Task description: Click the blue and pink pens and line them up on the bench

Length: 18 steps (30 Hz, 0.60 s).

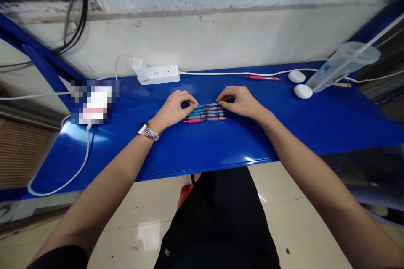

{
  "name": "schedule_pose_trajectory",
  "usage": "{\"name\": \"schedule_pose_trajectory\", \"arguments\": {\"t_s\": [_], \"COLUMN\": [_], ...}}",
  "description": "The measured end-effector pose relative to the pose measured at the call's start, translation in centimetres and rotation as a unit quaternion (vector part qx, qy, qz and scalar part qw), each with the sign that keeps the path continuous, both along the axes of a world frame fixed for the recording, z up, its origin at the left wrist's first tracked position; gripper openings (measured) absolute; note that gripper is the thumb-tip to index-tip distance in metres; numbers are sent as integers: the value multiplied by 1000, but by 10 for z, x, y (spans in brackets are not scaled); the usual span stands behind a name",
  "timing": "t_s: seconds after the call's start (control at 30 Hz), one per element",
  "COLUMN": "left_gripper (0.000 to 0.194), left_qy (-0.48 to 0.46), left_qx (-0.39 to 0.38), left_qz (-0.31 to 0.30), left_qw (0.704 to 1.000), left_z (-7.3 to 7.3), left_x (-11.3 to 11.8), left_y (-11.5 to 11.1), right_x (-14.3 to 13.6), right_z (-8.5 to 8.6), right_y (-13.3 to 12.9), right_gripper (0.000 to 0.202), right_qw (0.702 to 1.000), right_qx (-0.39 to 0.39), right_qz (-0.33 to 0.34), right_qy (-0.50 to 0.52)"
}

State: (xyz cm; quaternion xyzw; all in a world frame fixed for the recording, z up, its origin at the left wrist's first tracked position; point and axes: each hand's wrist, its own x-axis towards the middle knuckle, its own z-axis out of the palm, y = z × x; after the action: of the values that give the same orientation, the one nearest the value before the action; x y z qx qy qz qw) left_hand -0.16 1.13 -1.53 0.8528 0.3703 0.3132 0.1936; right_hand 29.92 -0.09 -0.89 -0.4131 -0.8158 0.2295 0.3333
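Several pens lie side by side in a row on the blue shelf (202, 147), most with clear barrels and blue, grey or pink grips. At the far side of the row is a blue pen (208, 105); its left end is pinched between the thumb and fingertips of my left hand (174, 110). The same pen's right end sits at the closed fingertips of my right hand (239, 100). Closest to me in the row is a pink pen (195, 120), untouched by either hand. My fingers partly cover the ends of the farther pens.
Toward the wall are a white power strip (166, 74) with a plugged-in charger (139, 69), and a lone red pen (263, 78). Two white rounded objects (296, 77) sit beside a tilted clear plastic container (339, 67). A blurred-out device (96, 103) with a white cable is at left.
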Motion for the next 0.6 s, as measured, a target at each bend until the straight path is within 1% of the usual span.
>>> {"name": "schedule_pose_trajectory", "arguments": {"t_s": [0.17,0.23,0.3,0.37,0.43,0.5,0.6], "left_gripper": [12,15,15,15,16,19,18], "left_qy": [4,-1,-24,-72,-135,-194,-262], "left_qx": [-5,-15,-32,-59,-94,-119,-124], "left_qz": [16,30,42,56,71,90,120], "left_qw": [1000,999,998,994,984,970,949], "left_z": [4,6,7,7,4,0,-6], "left_x": [1,2,3,6,11,16,26], "left_y": [-6,-9,-11,-13,-15,-19,-27], "right_x": [1,1,-2,-6,-13,-22,-34], "right_z": [-4,-6,-8,-11,-15,-18,-22], "right_y": [-1,-1,0,0,-2,-6,-16], "right_gripper": [18,16,15,16,17,19,20], "right_qw": [1000,1000,997,990,973,952,936], "right_qx": [15,13,3,-18,-54,-84,-83], "right_qz": [1,-16,-50,-92,-125,-141,-150], "right_qy": [-1,14,50,109,186,257,306]}}
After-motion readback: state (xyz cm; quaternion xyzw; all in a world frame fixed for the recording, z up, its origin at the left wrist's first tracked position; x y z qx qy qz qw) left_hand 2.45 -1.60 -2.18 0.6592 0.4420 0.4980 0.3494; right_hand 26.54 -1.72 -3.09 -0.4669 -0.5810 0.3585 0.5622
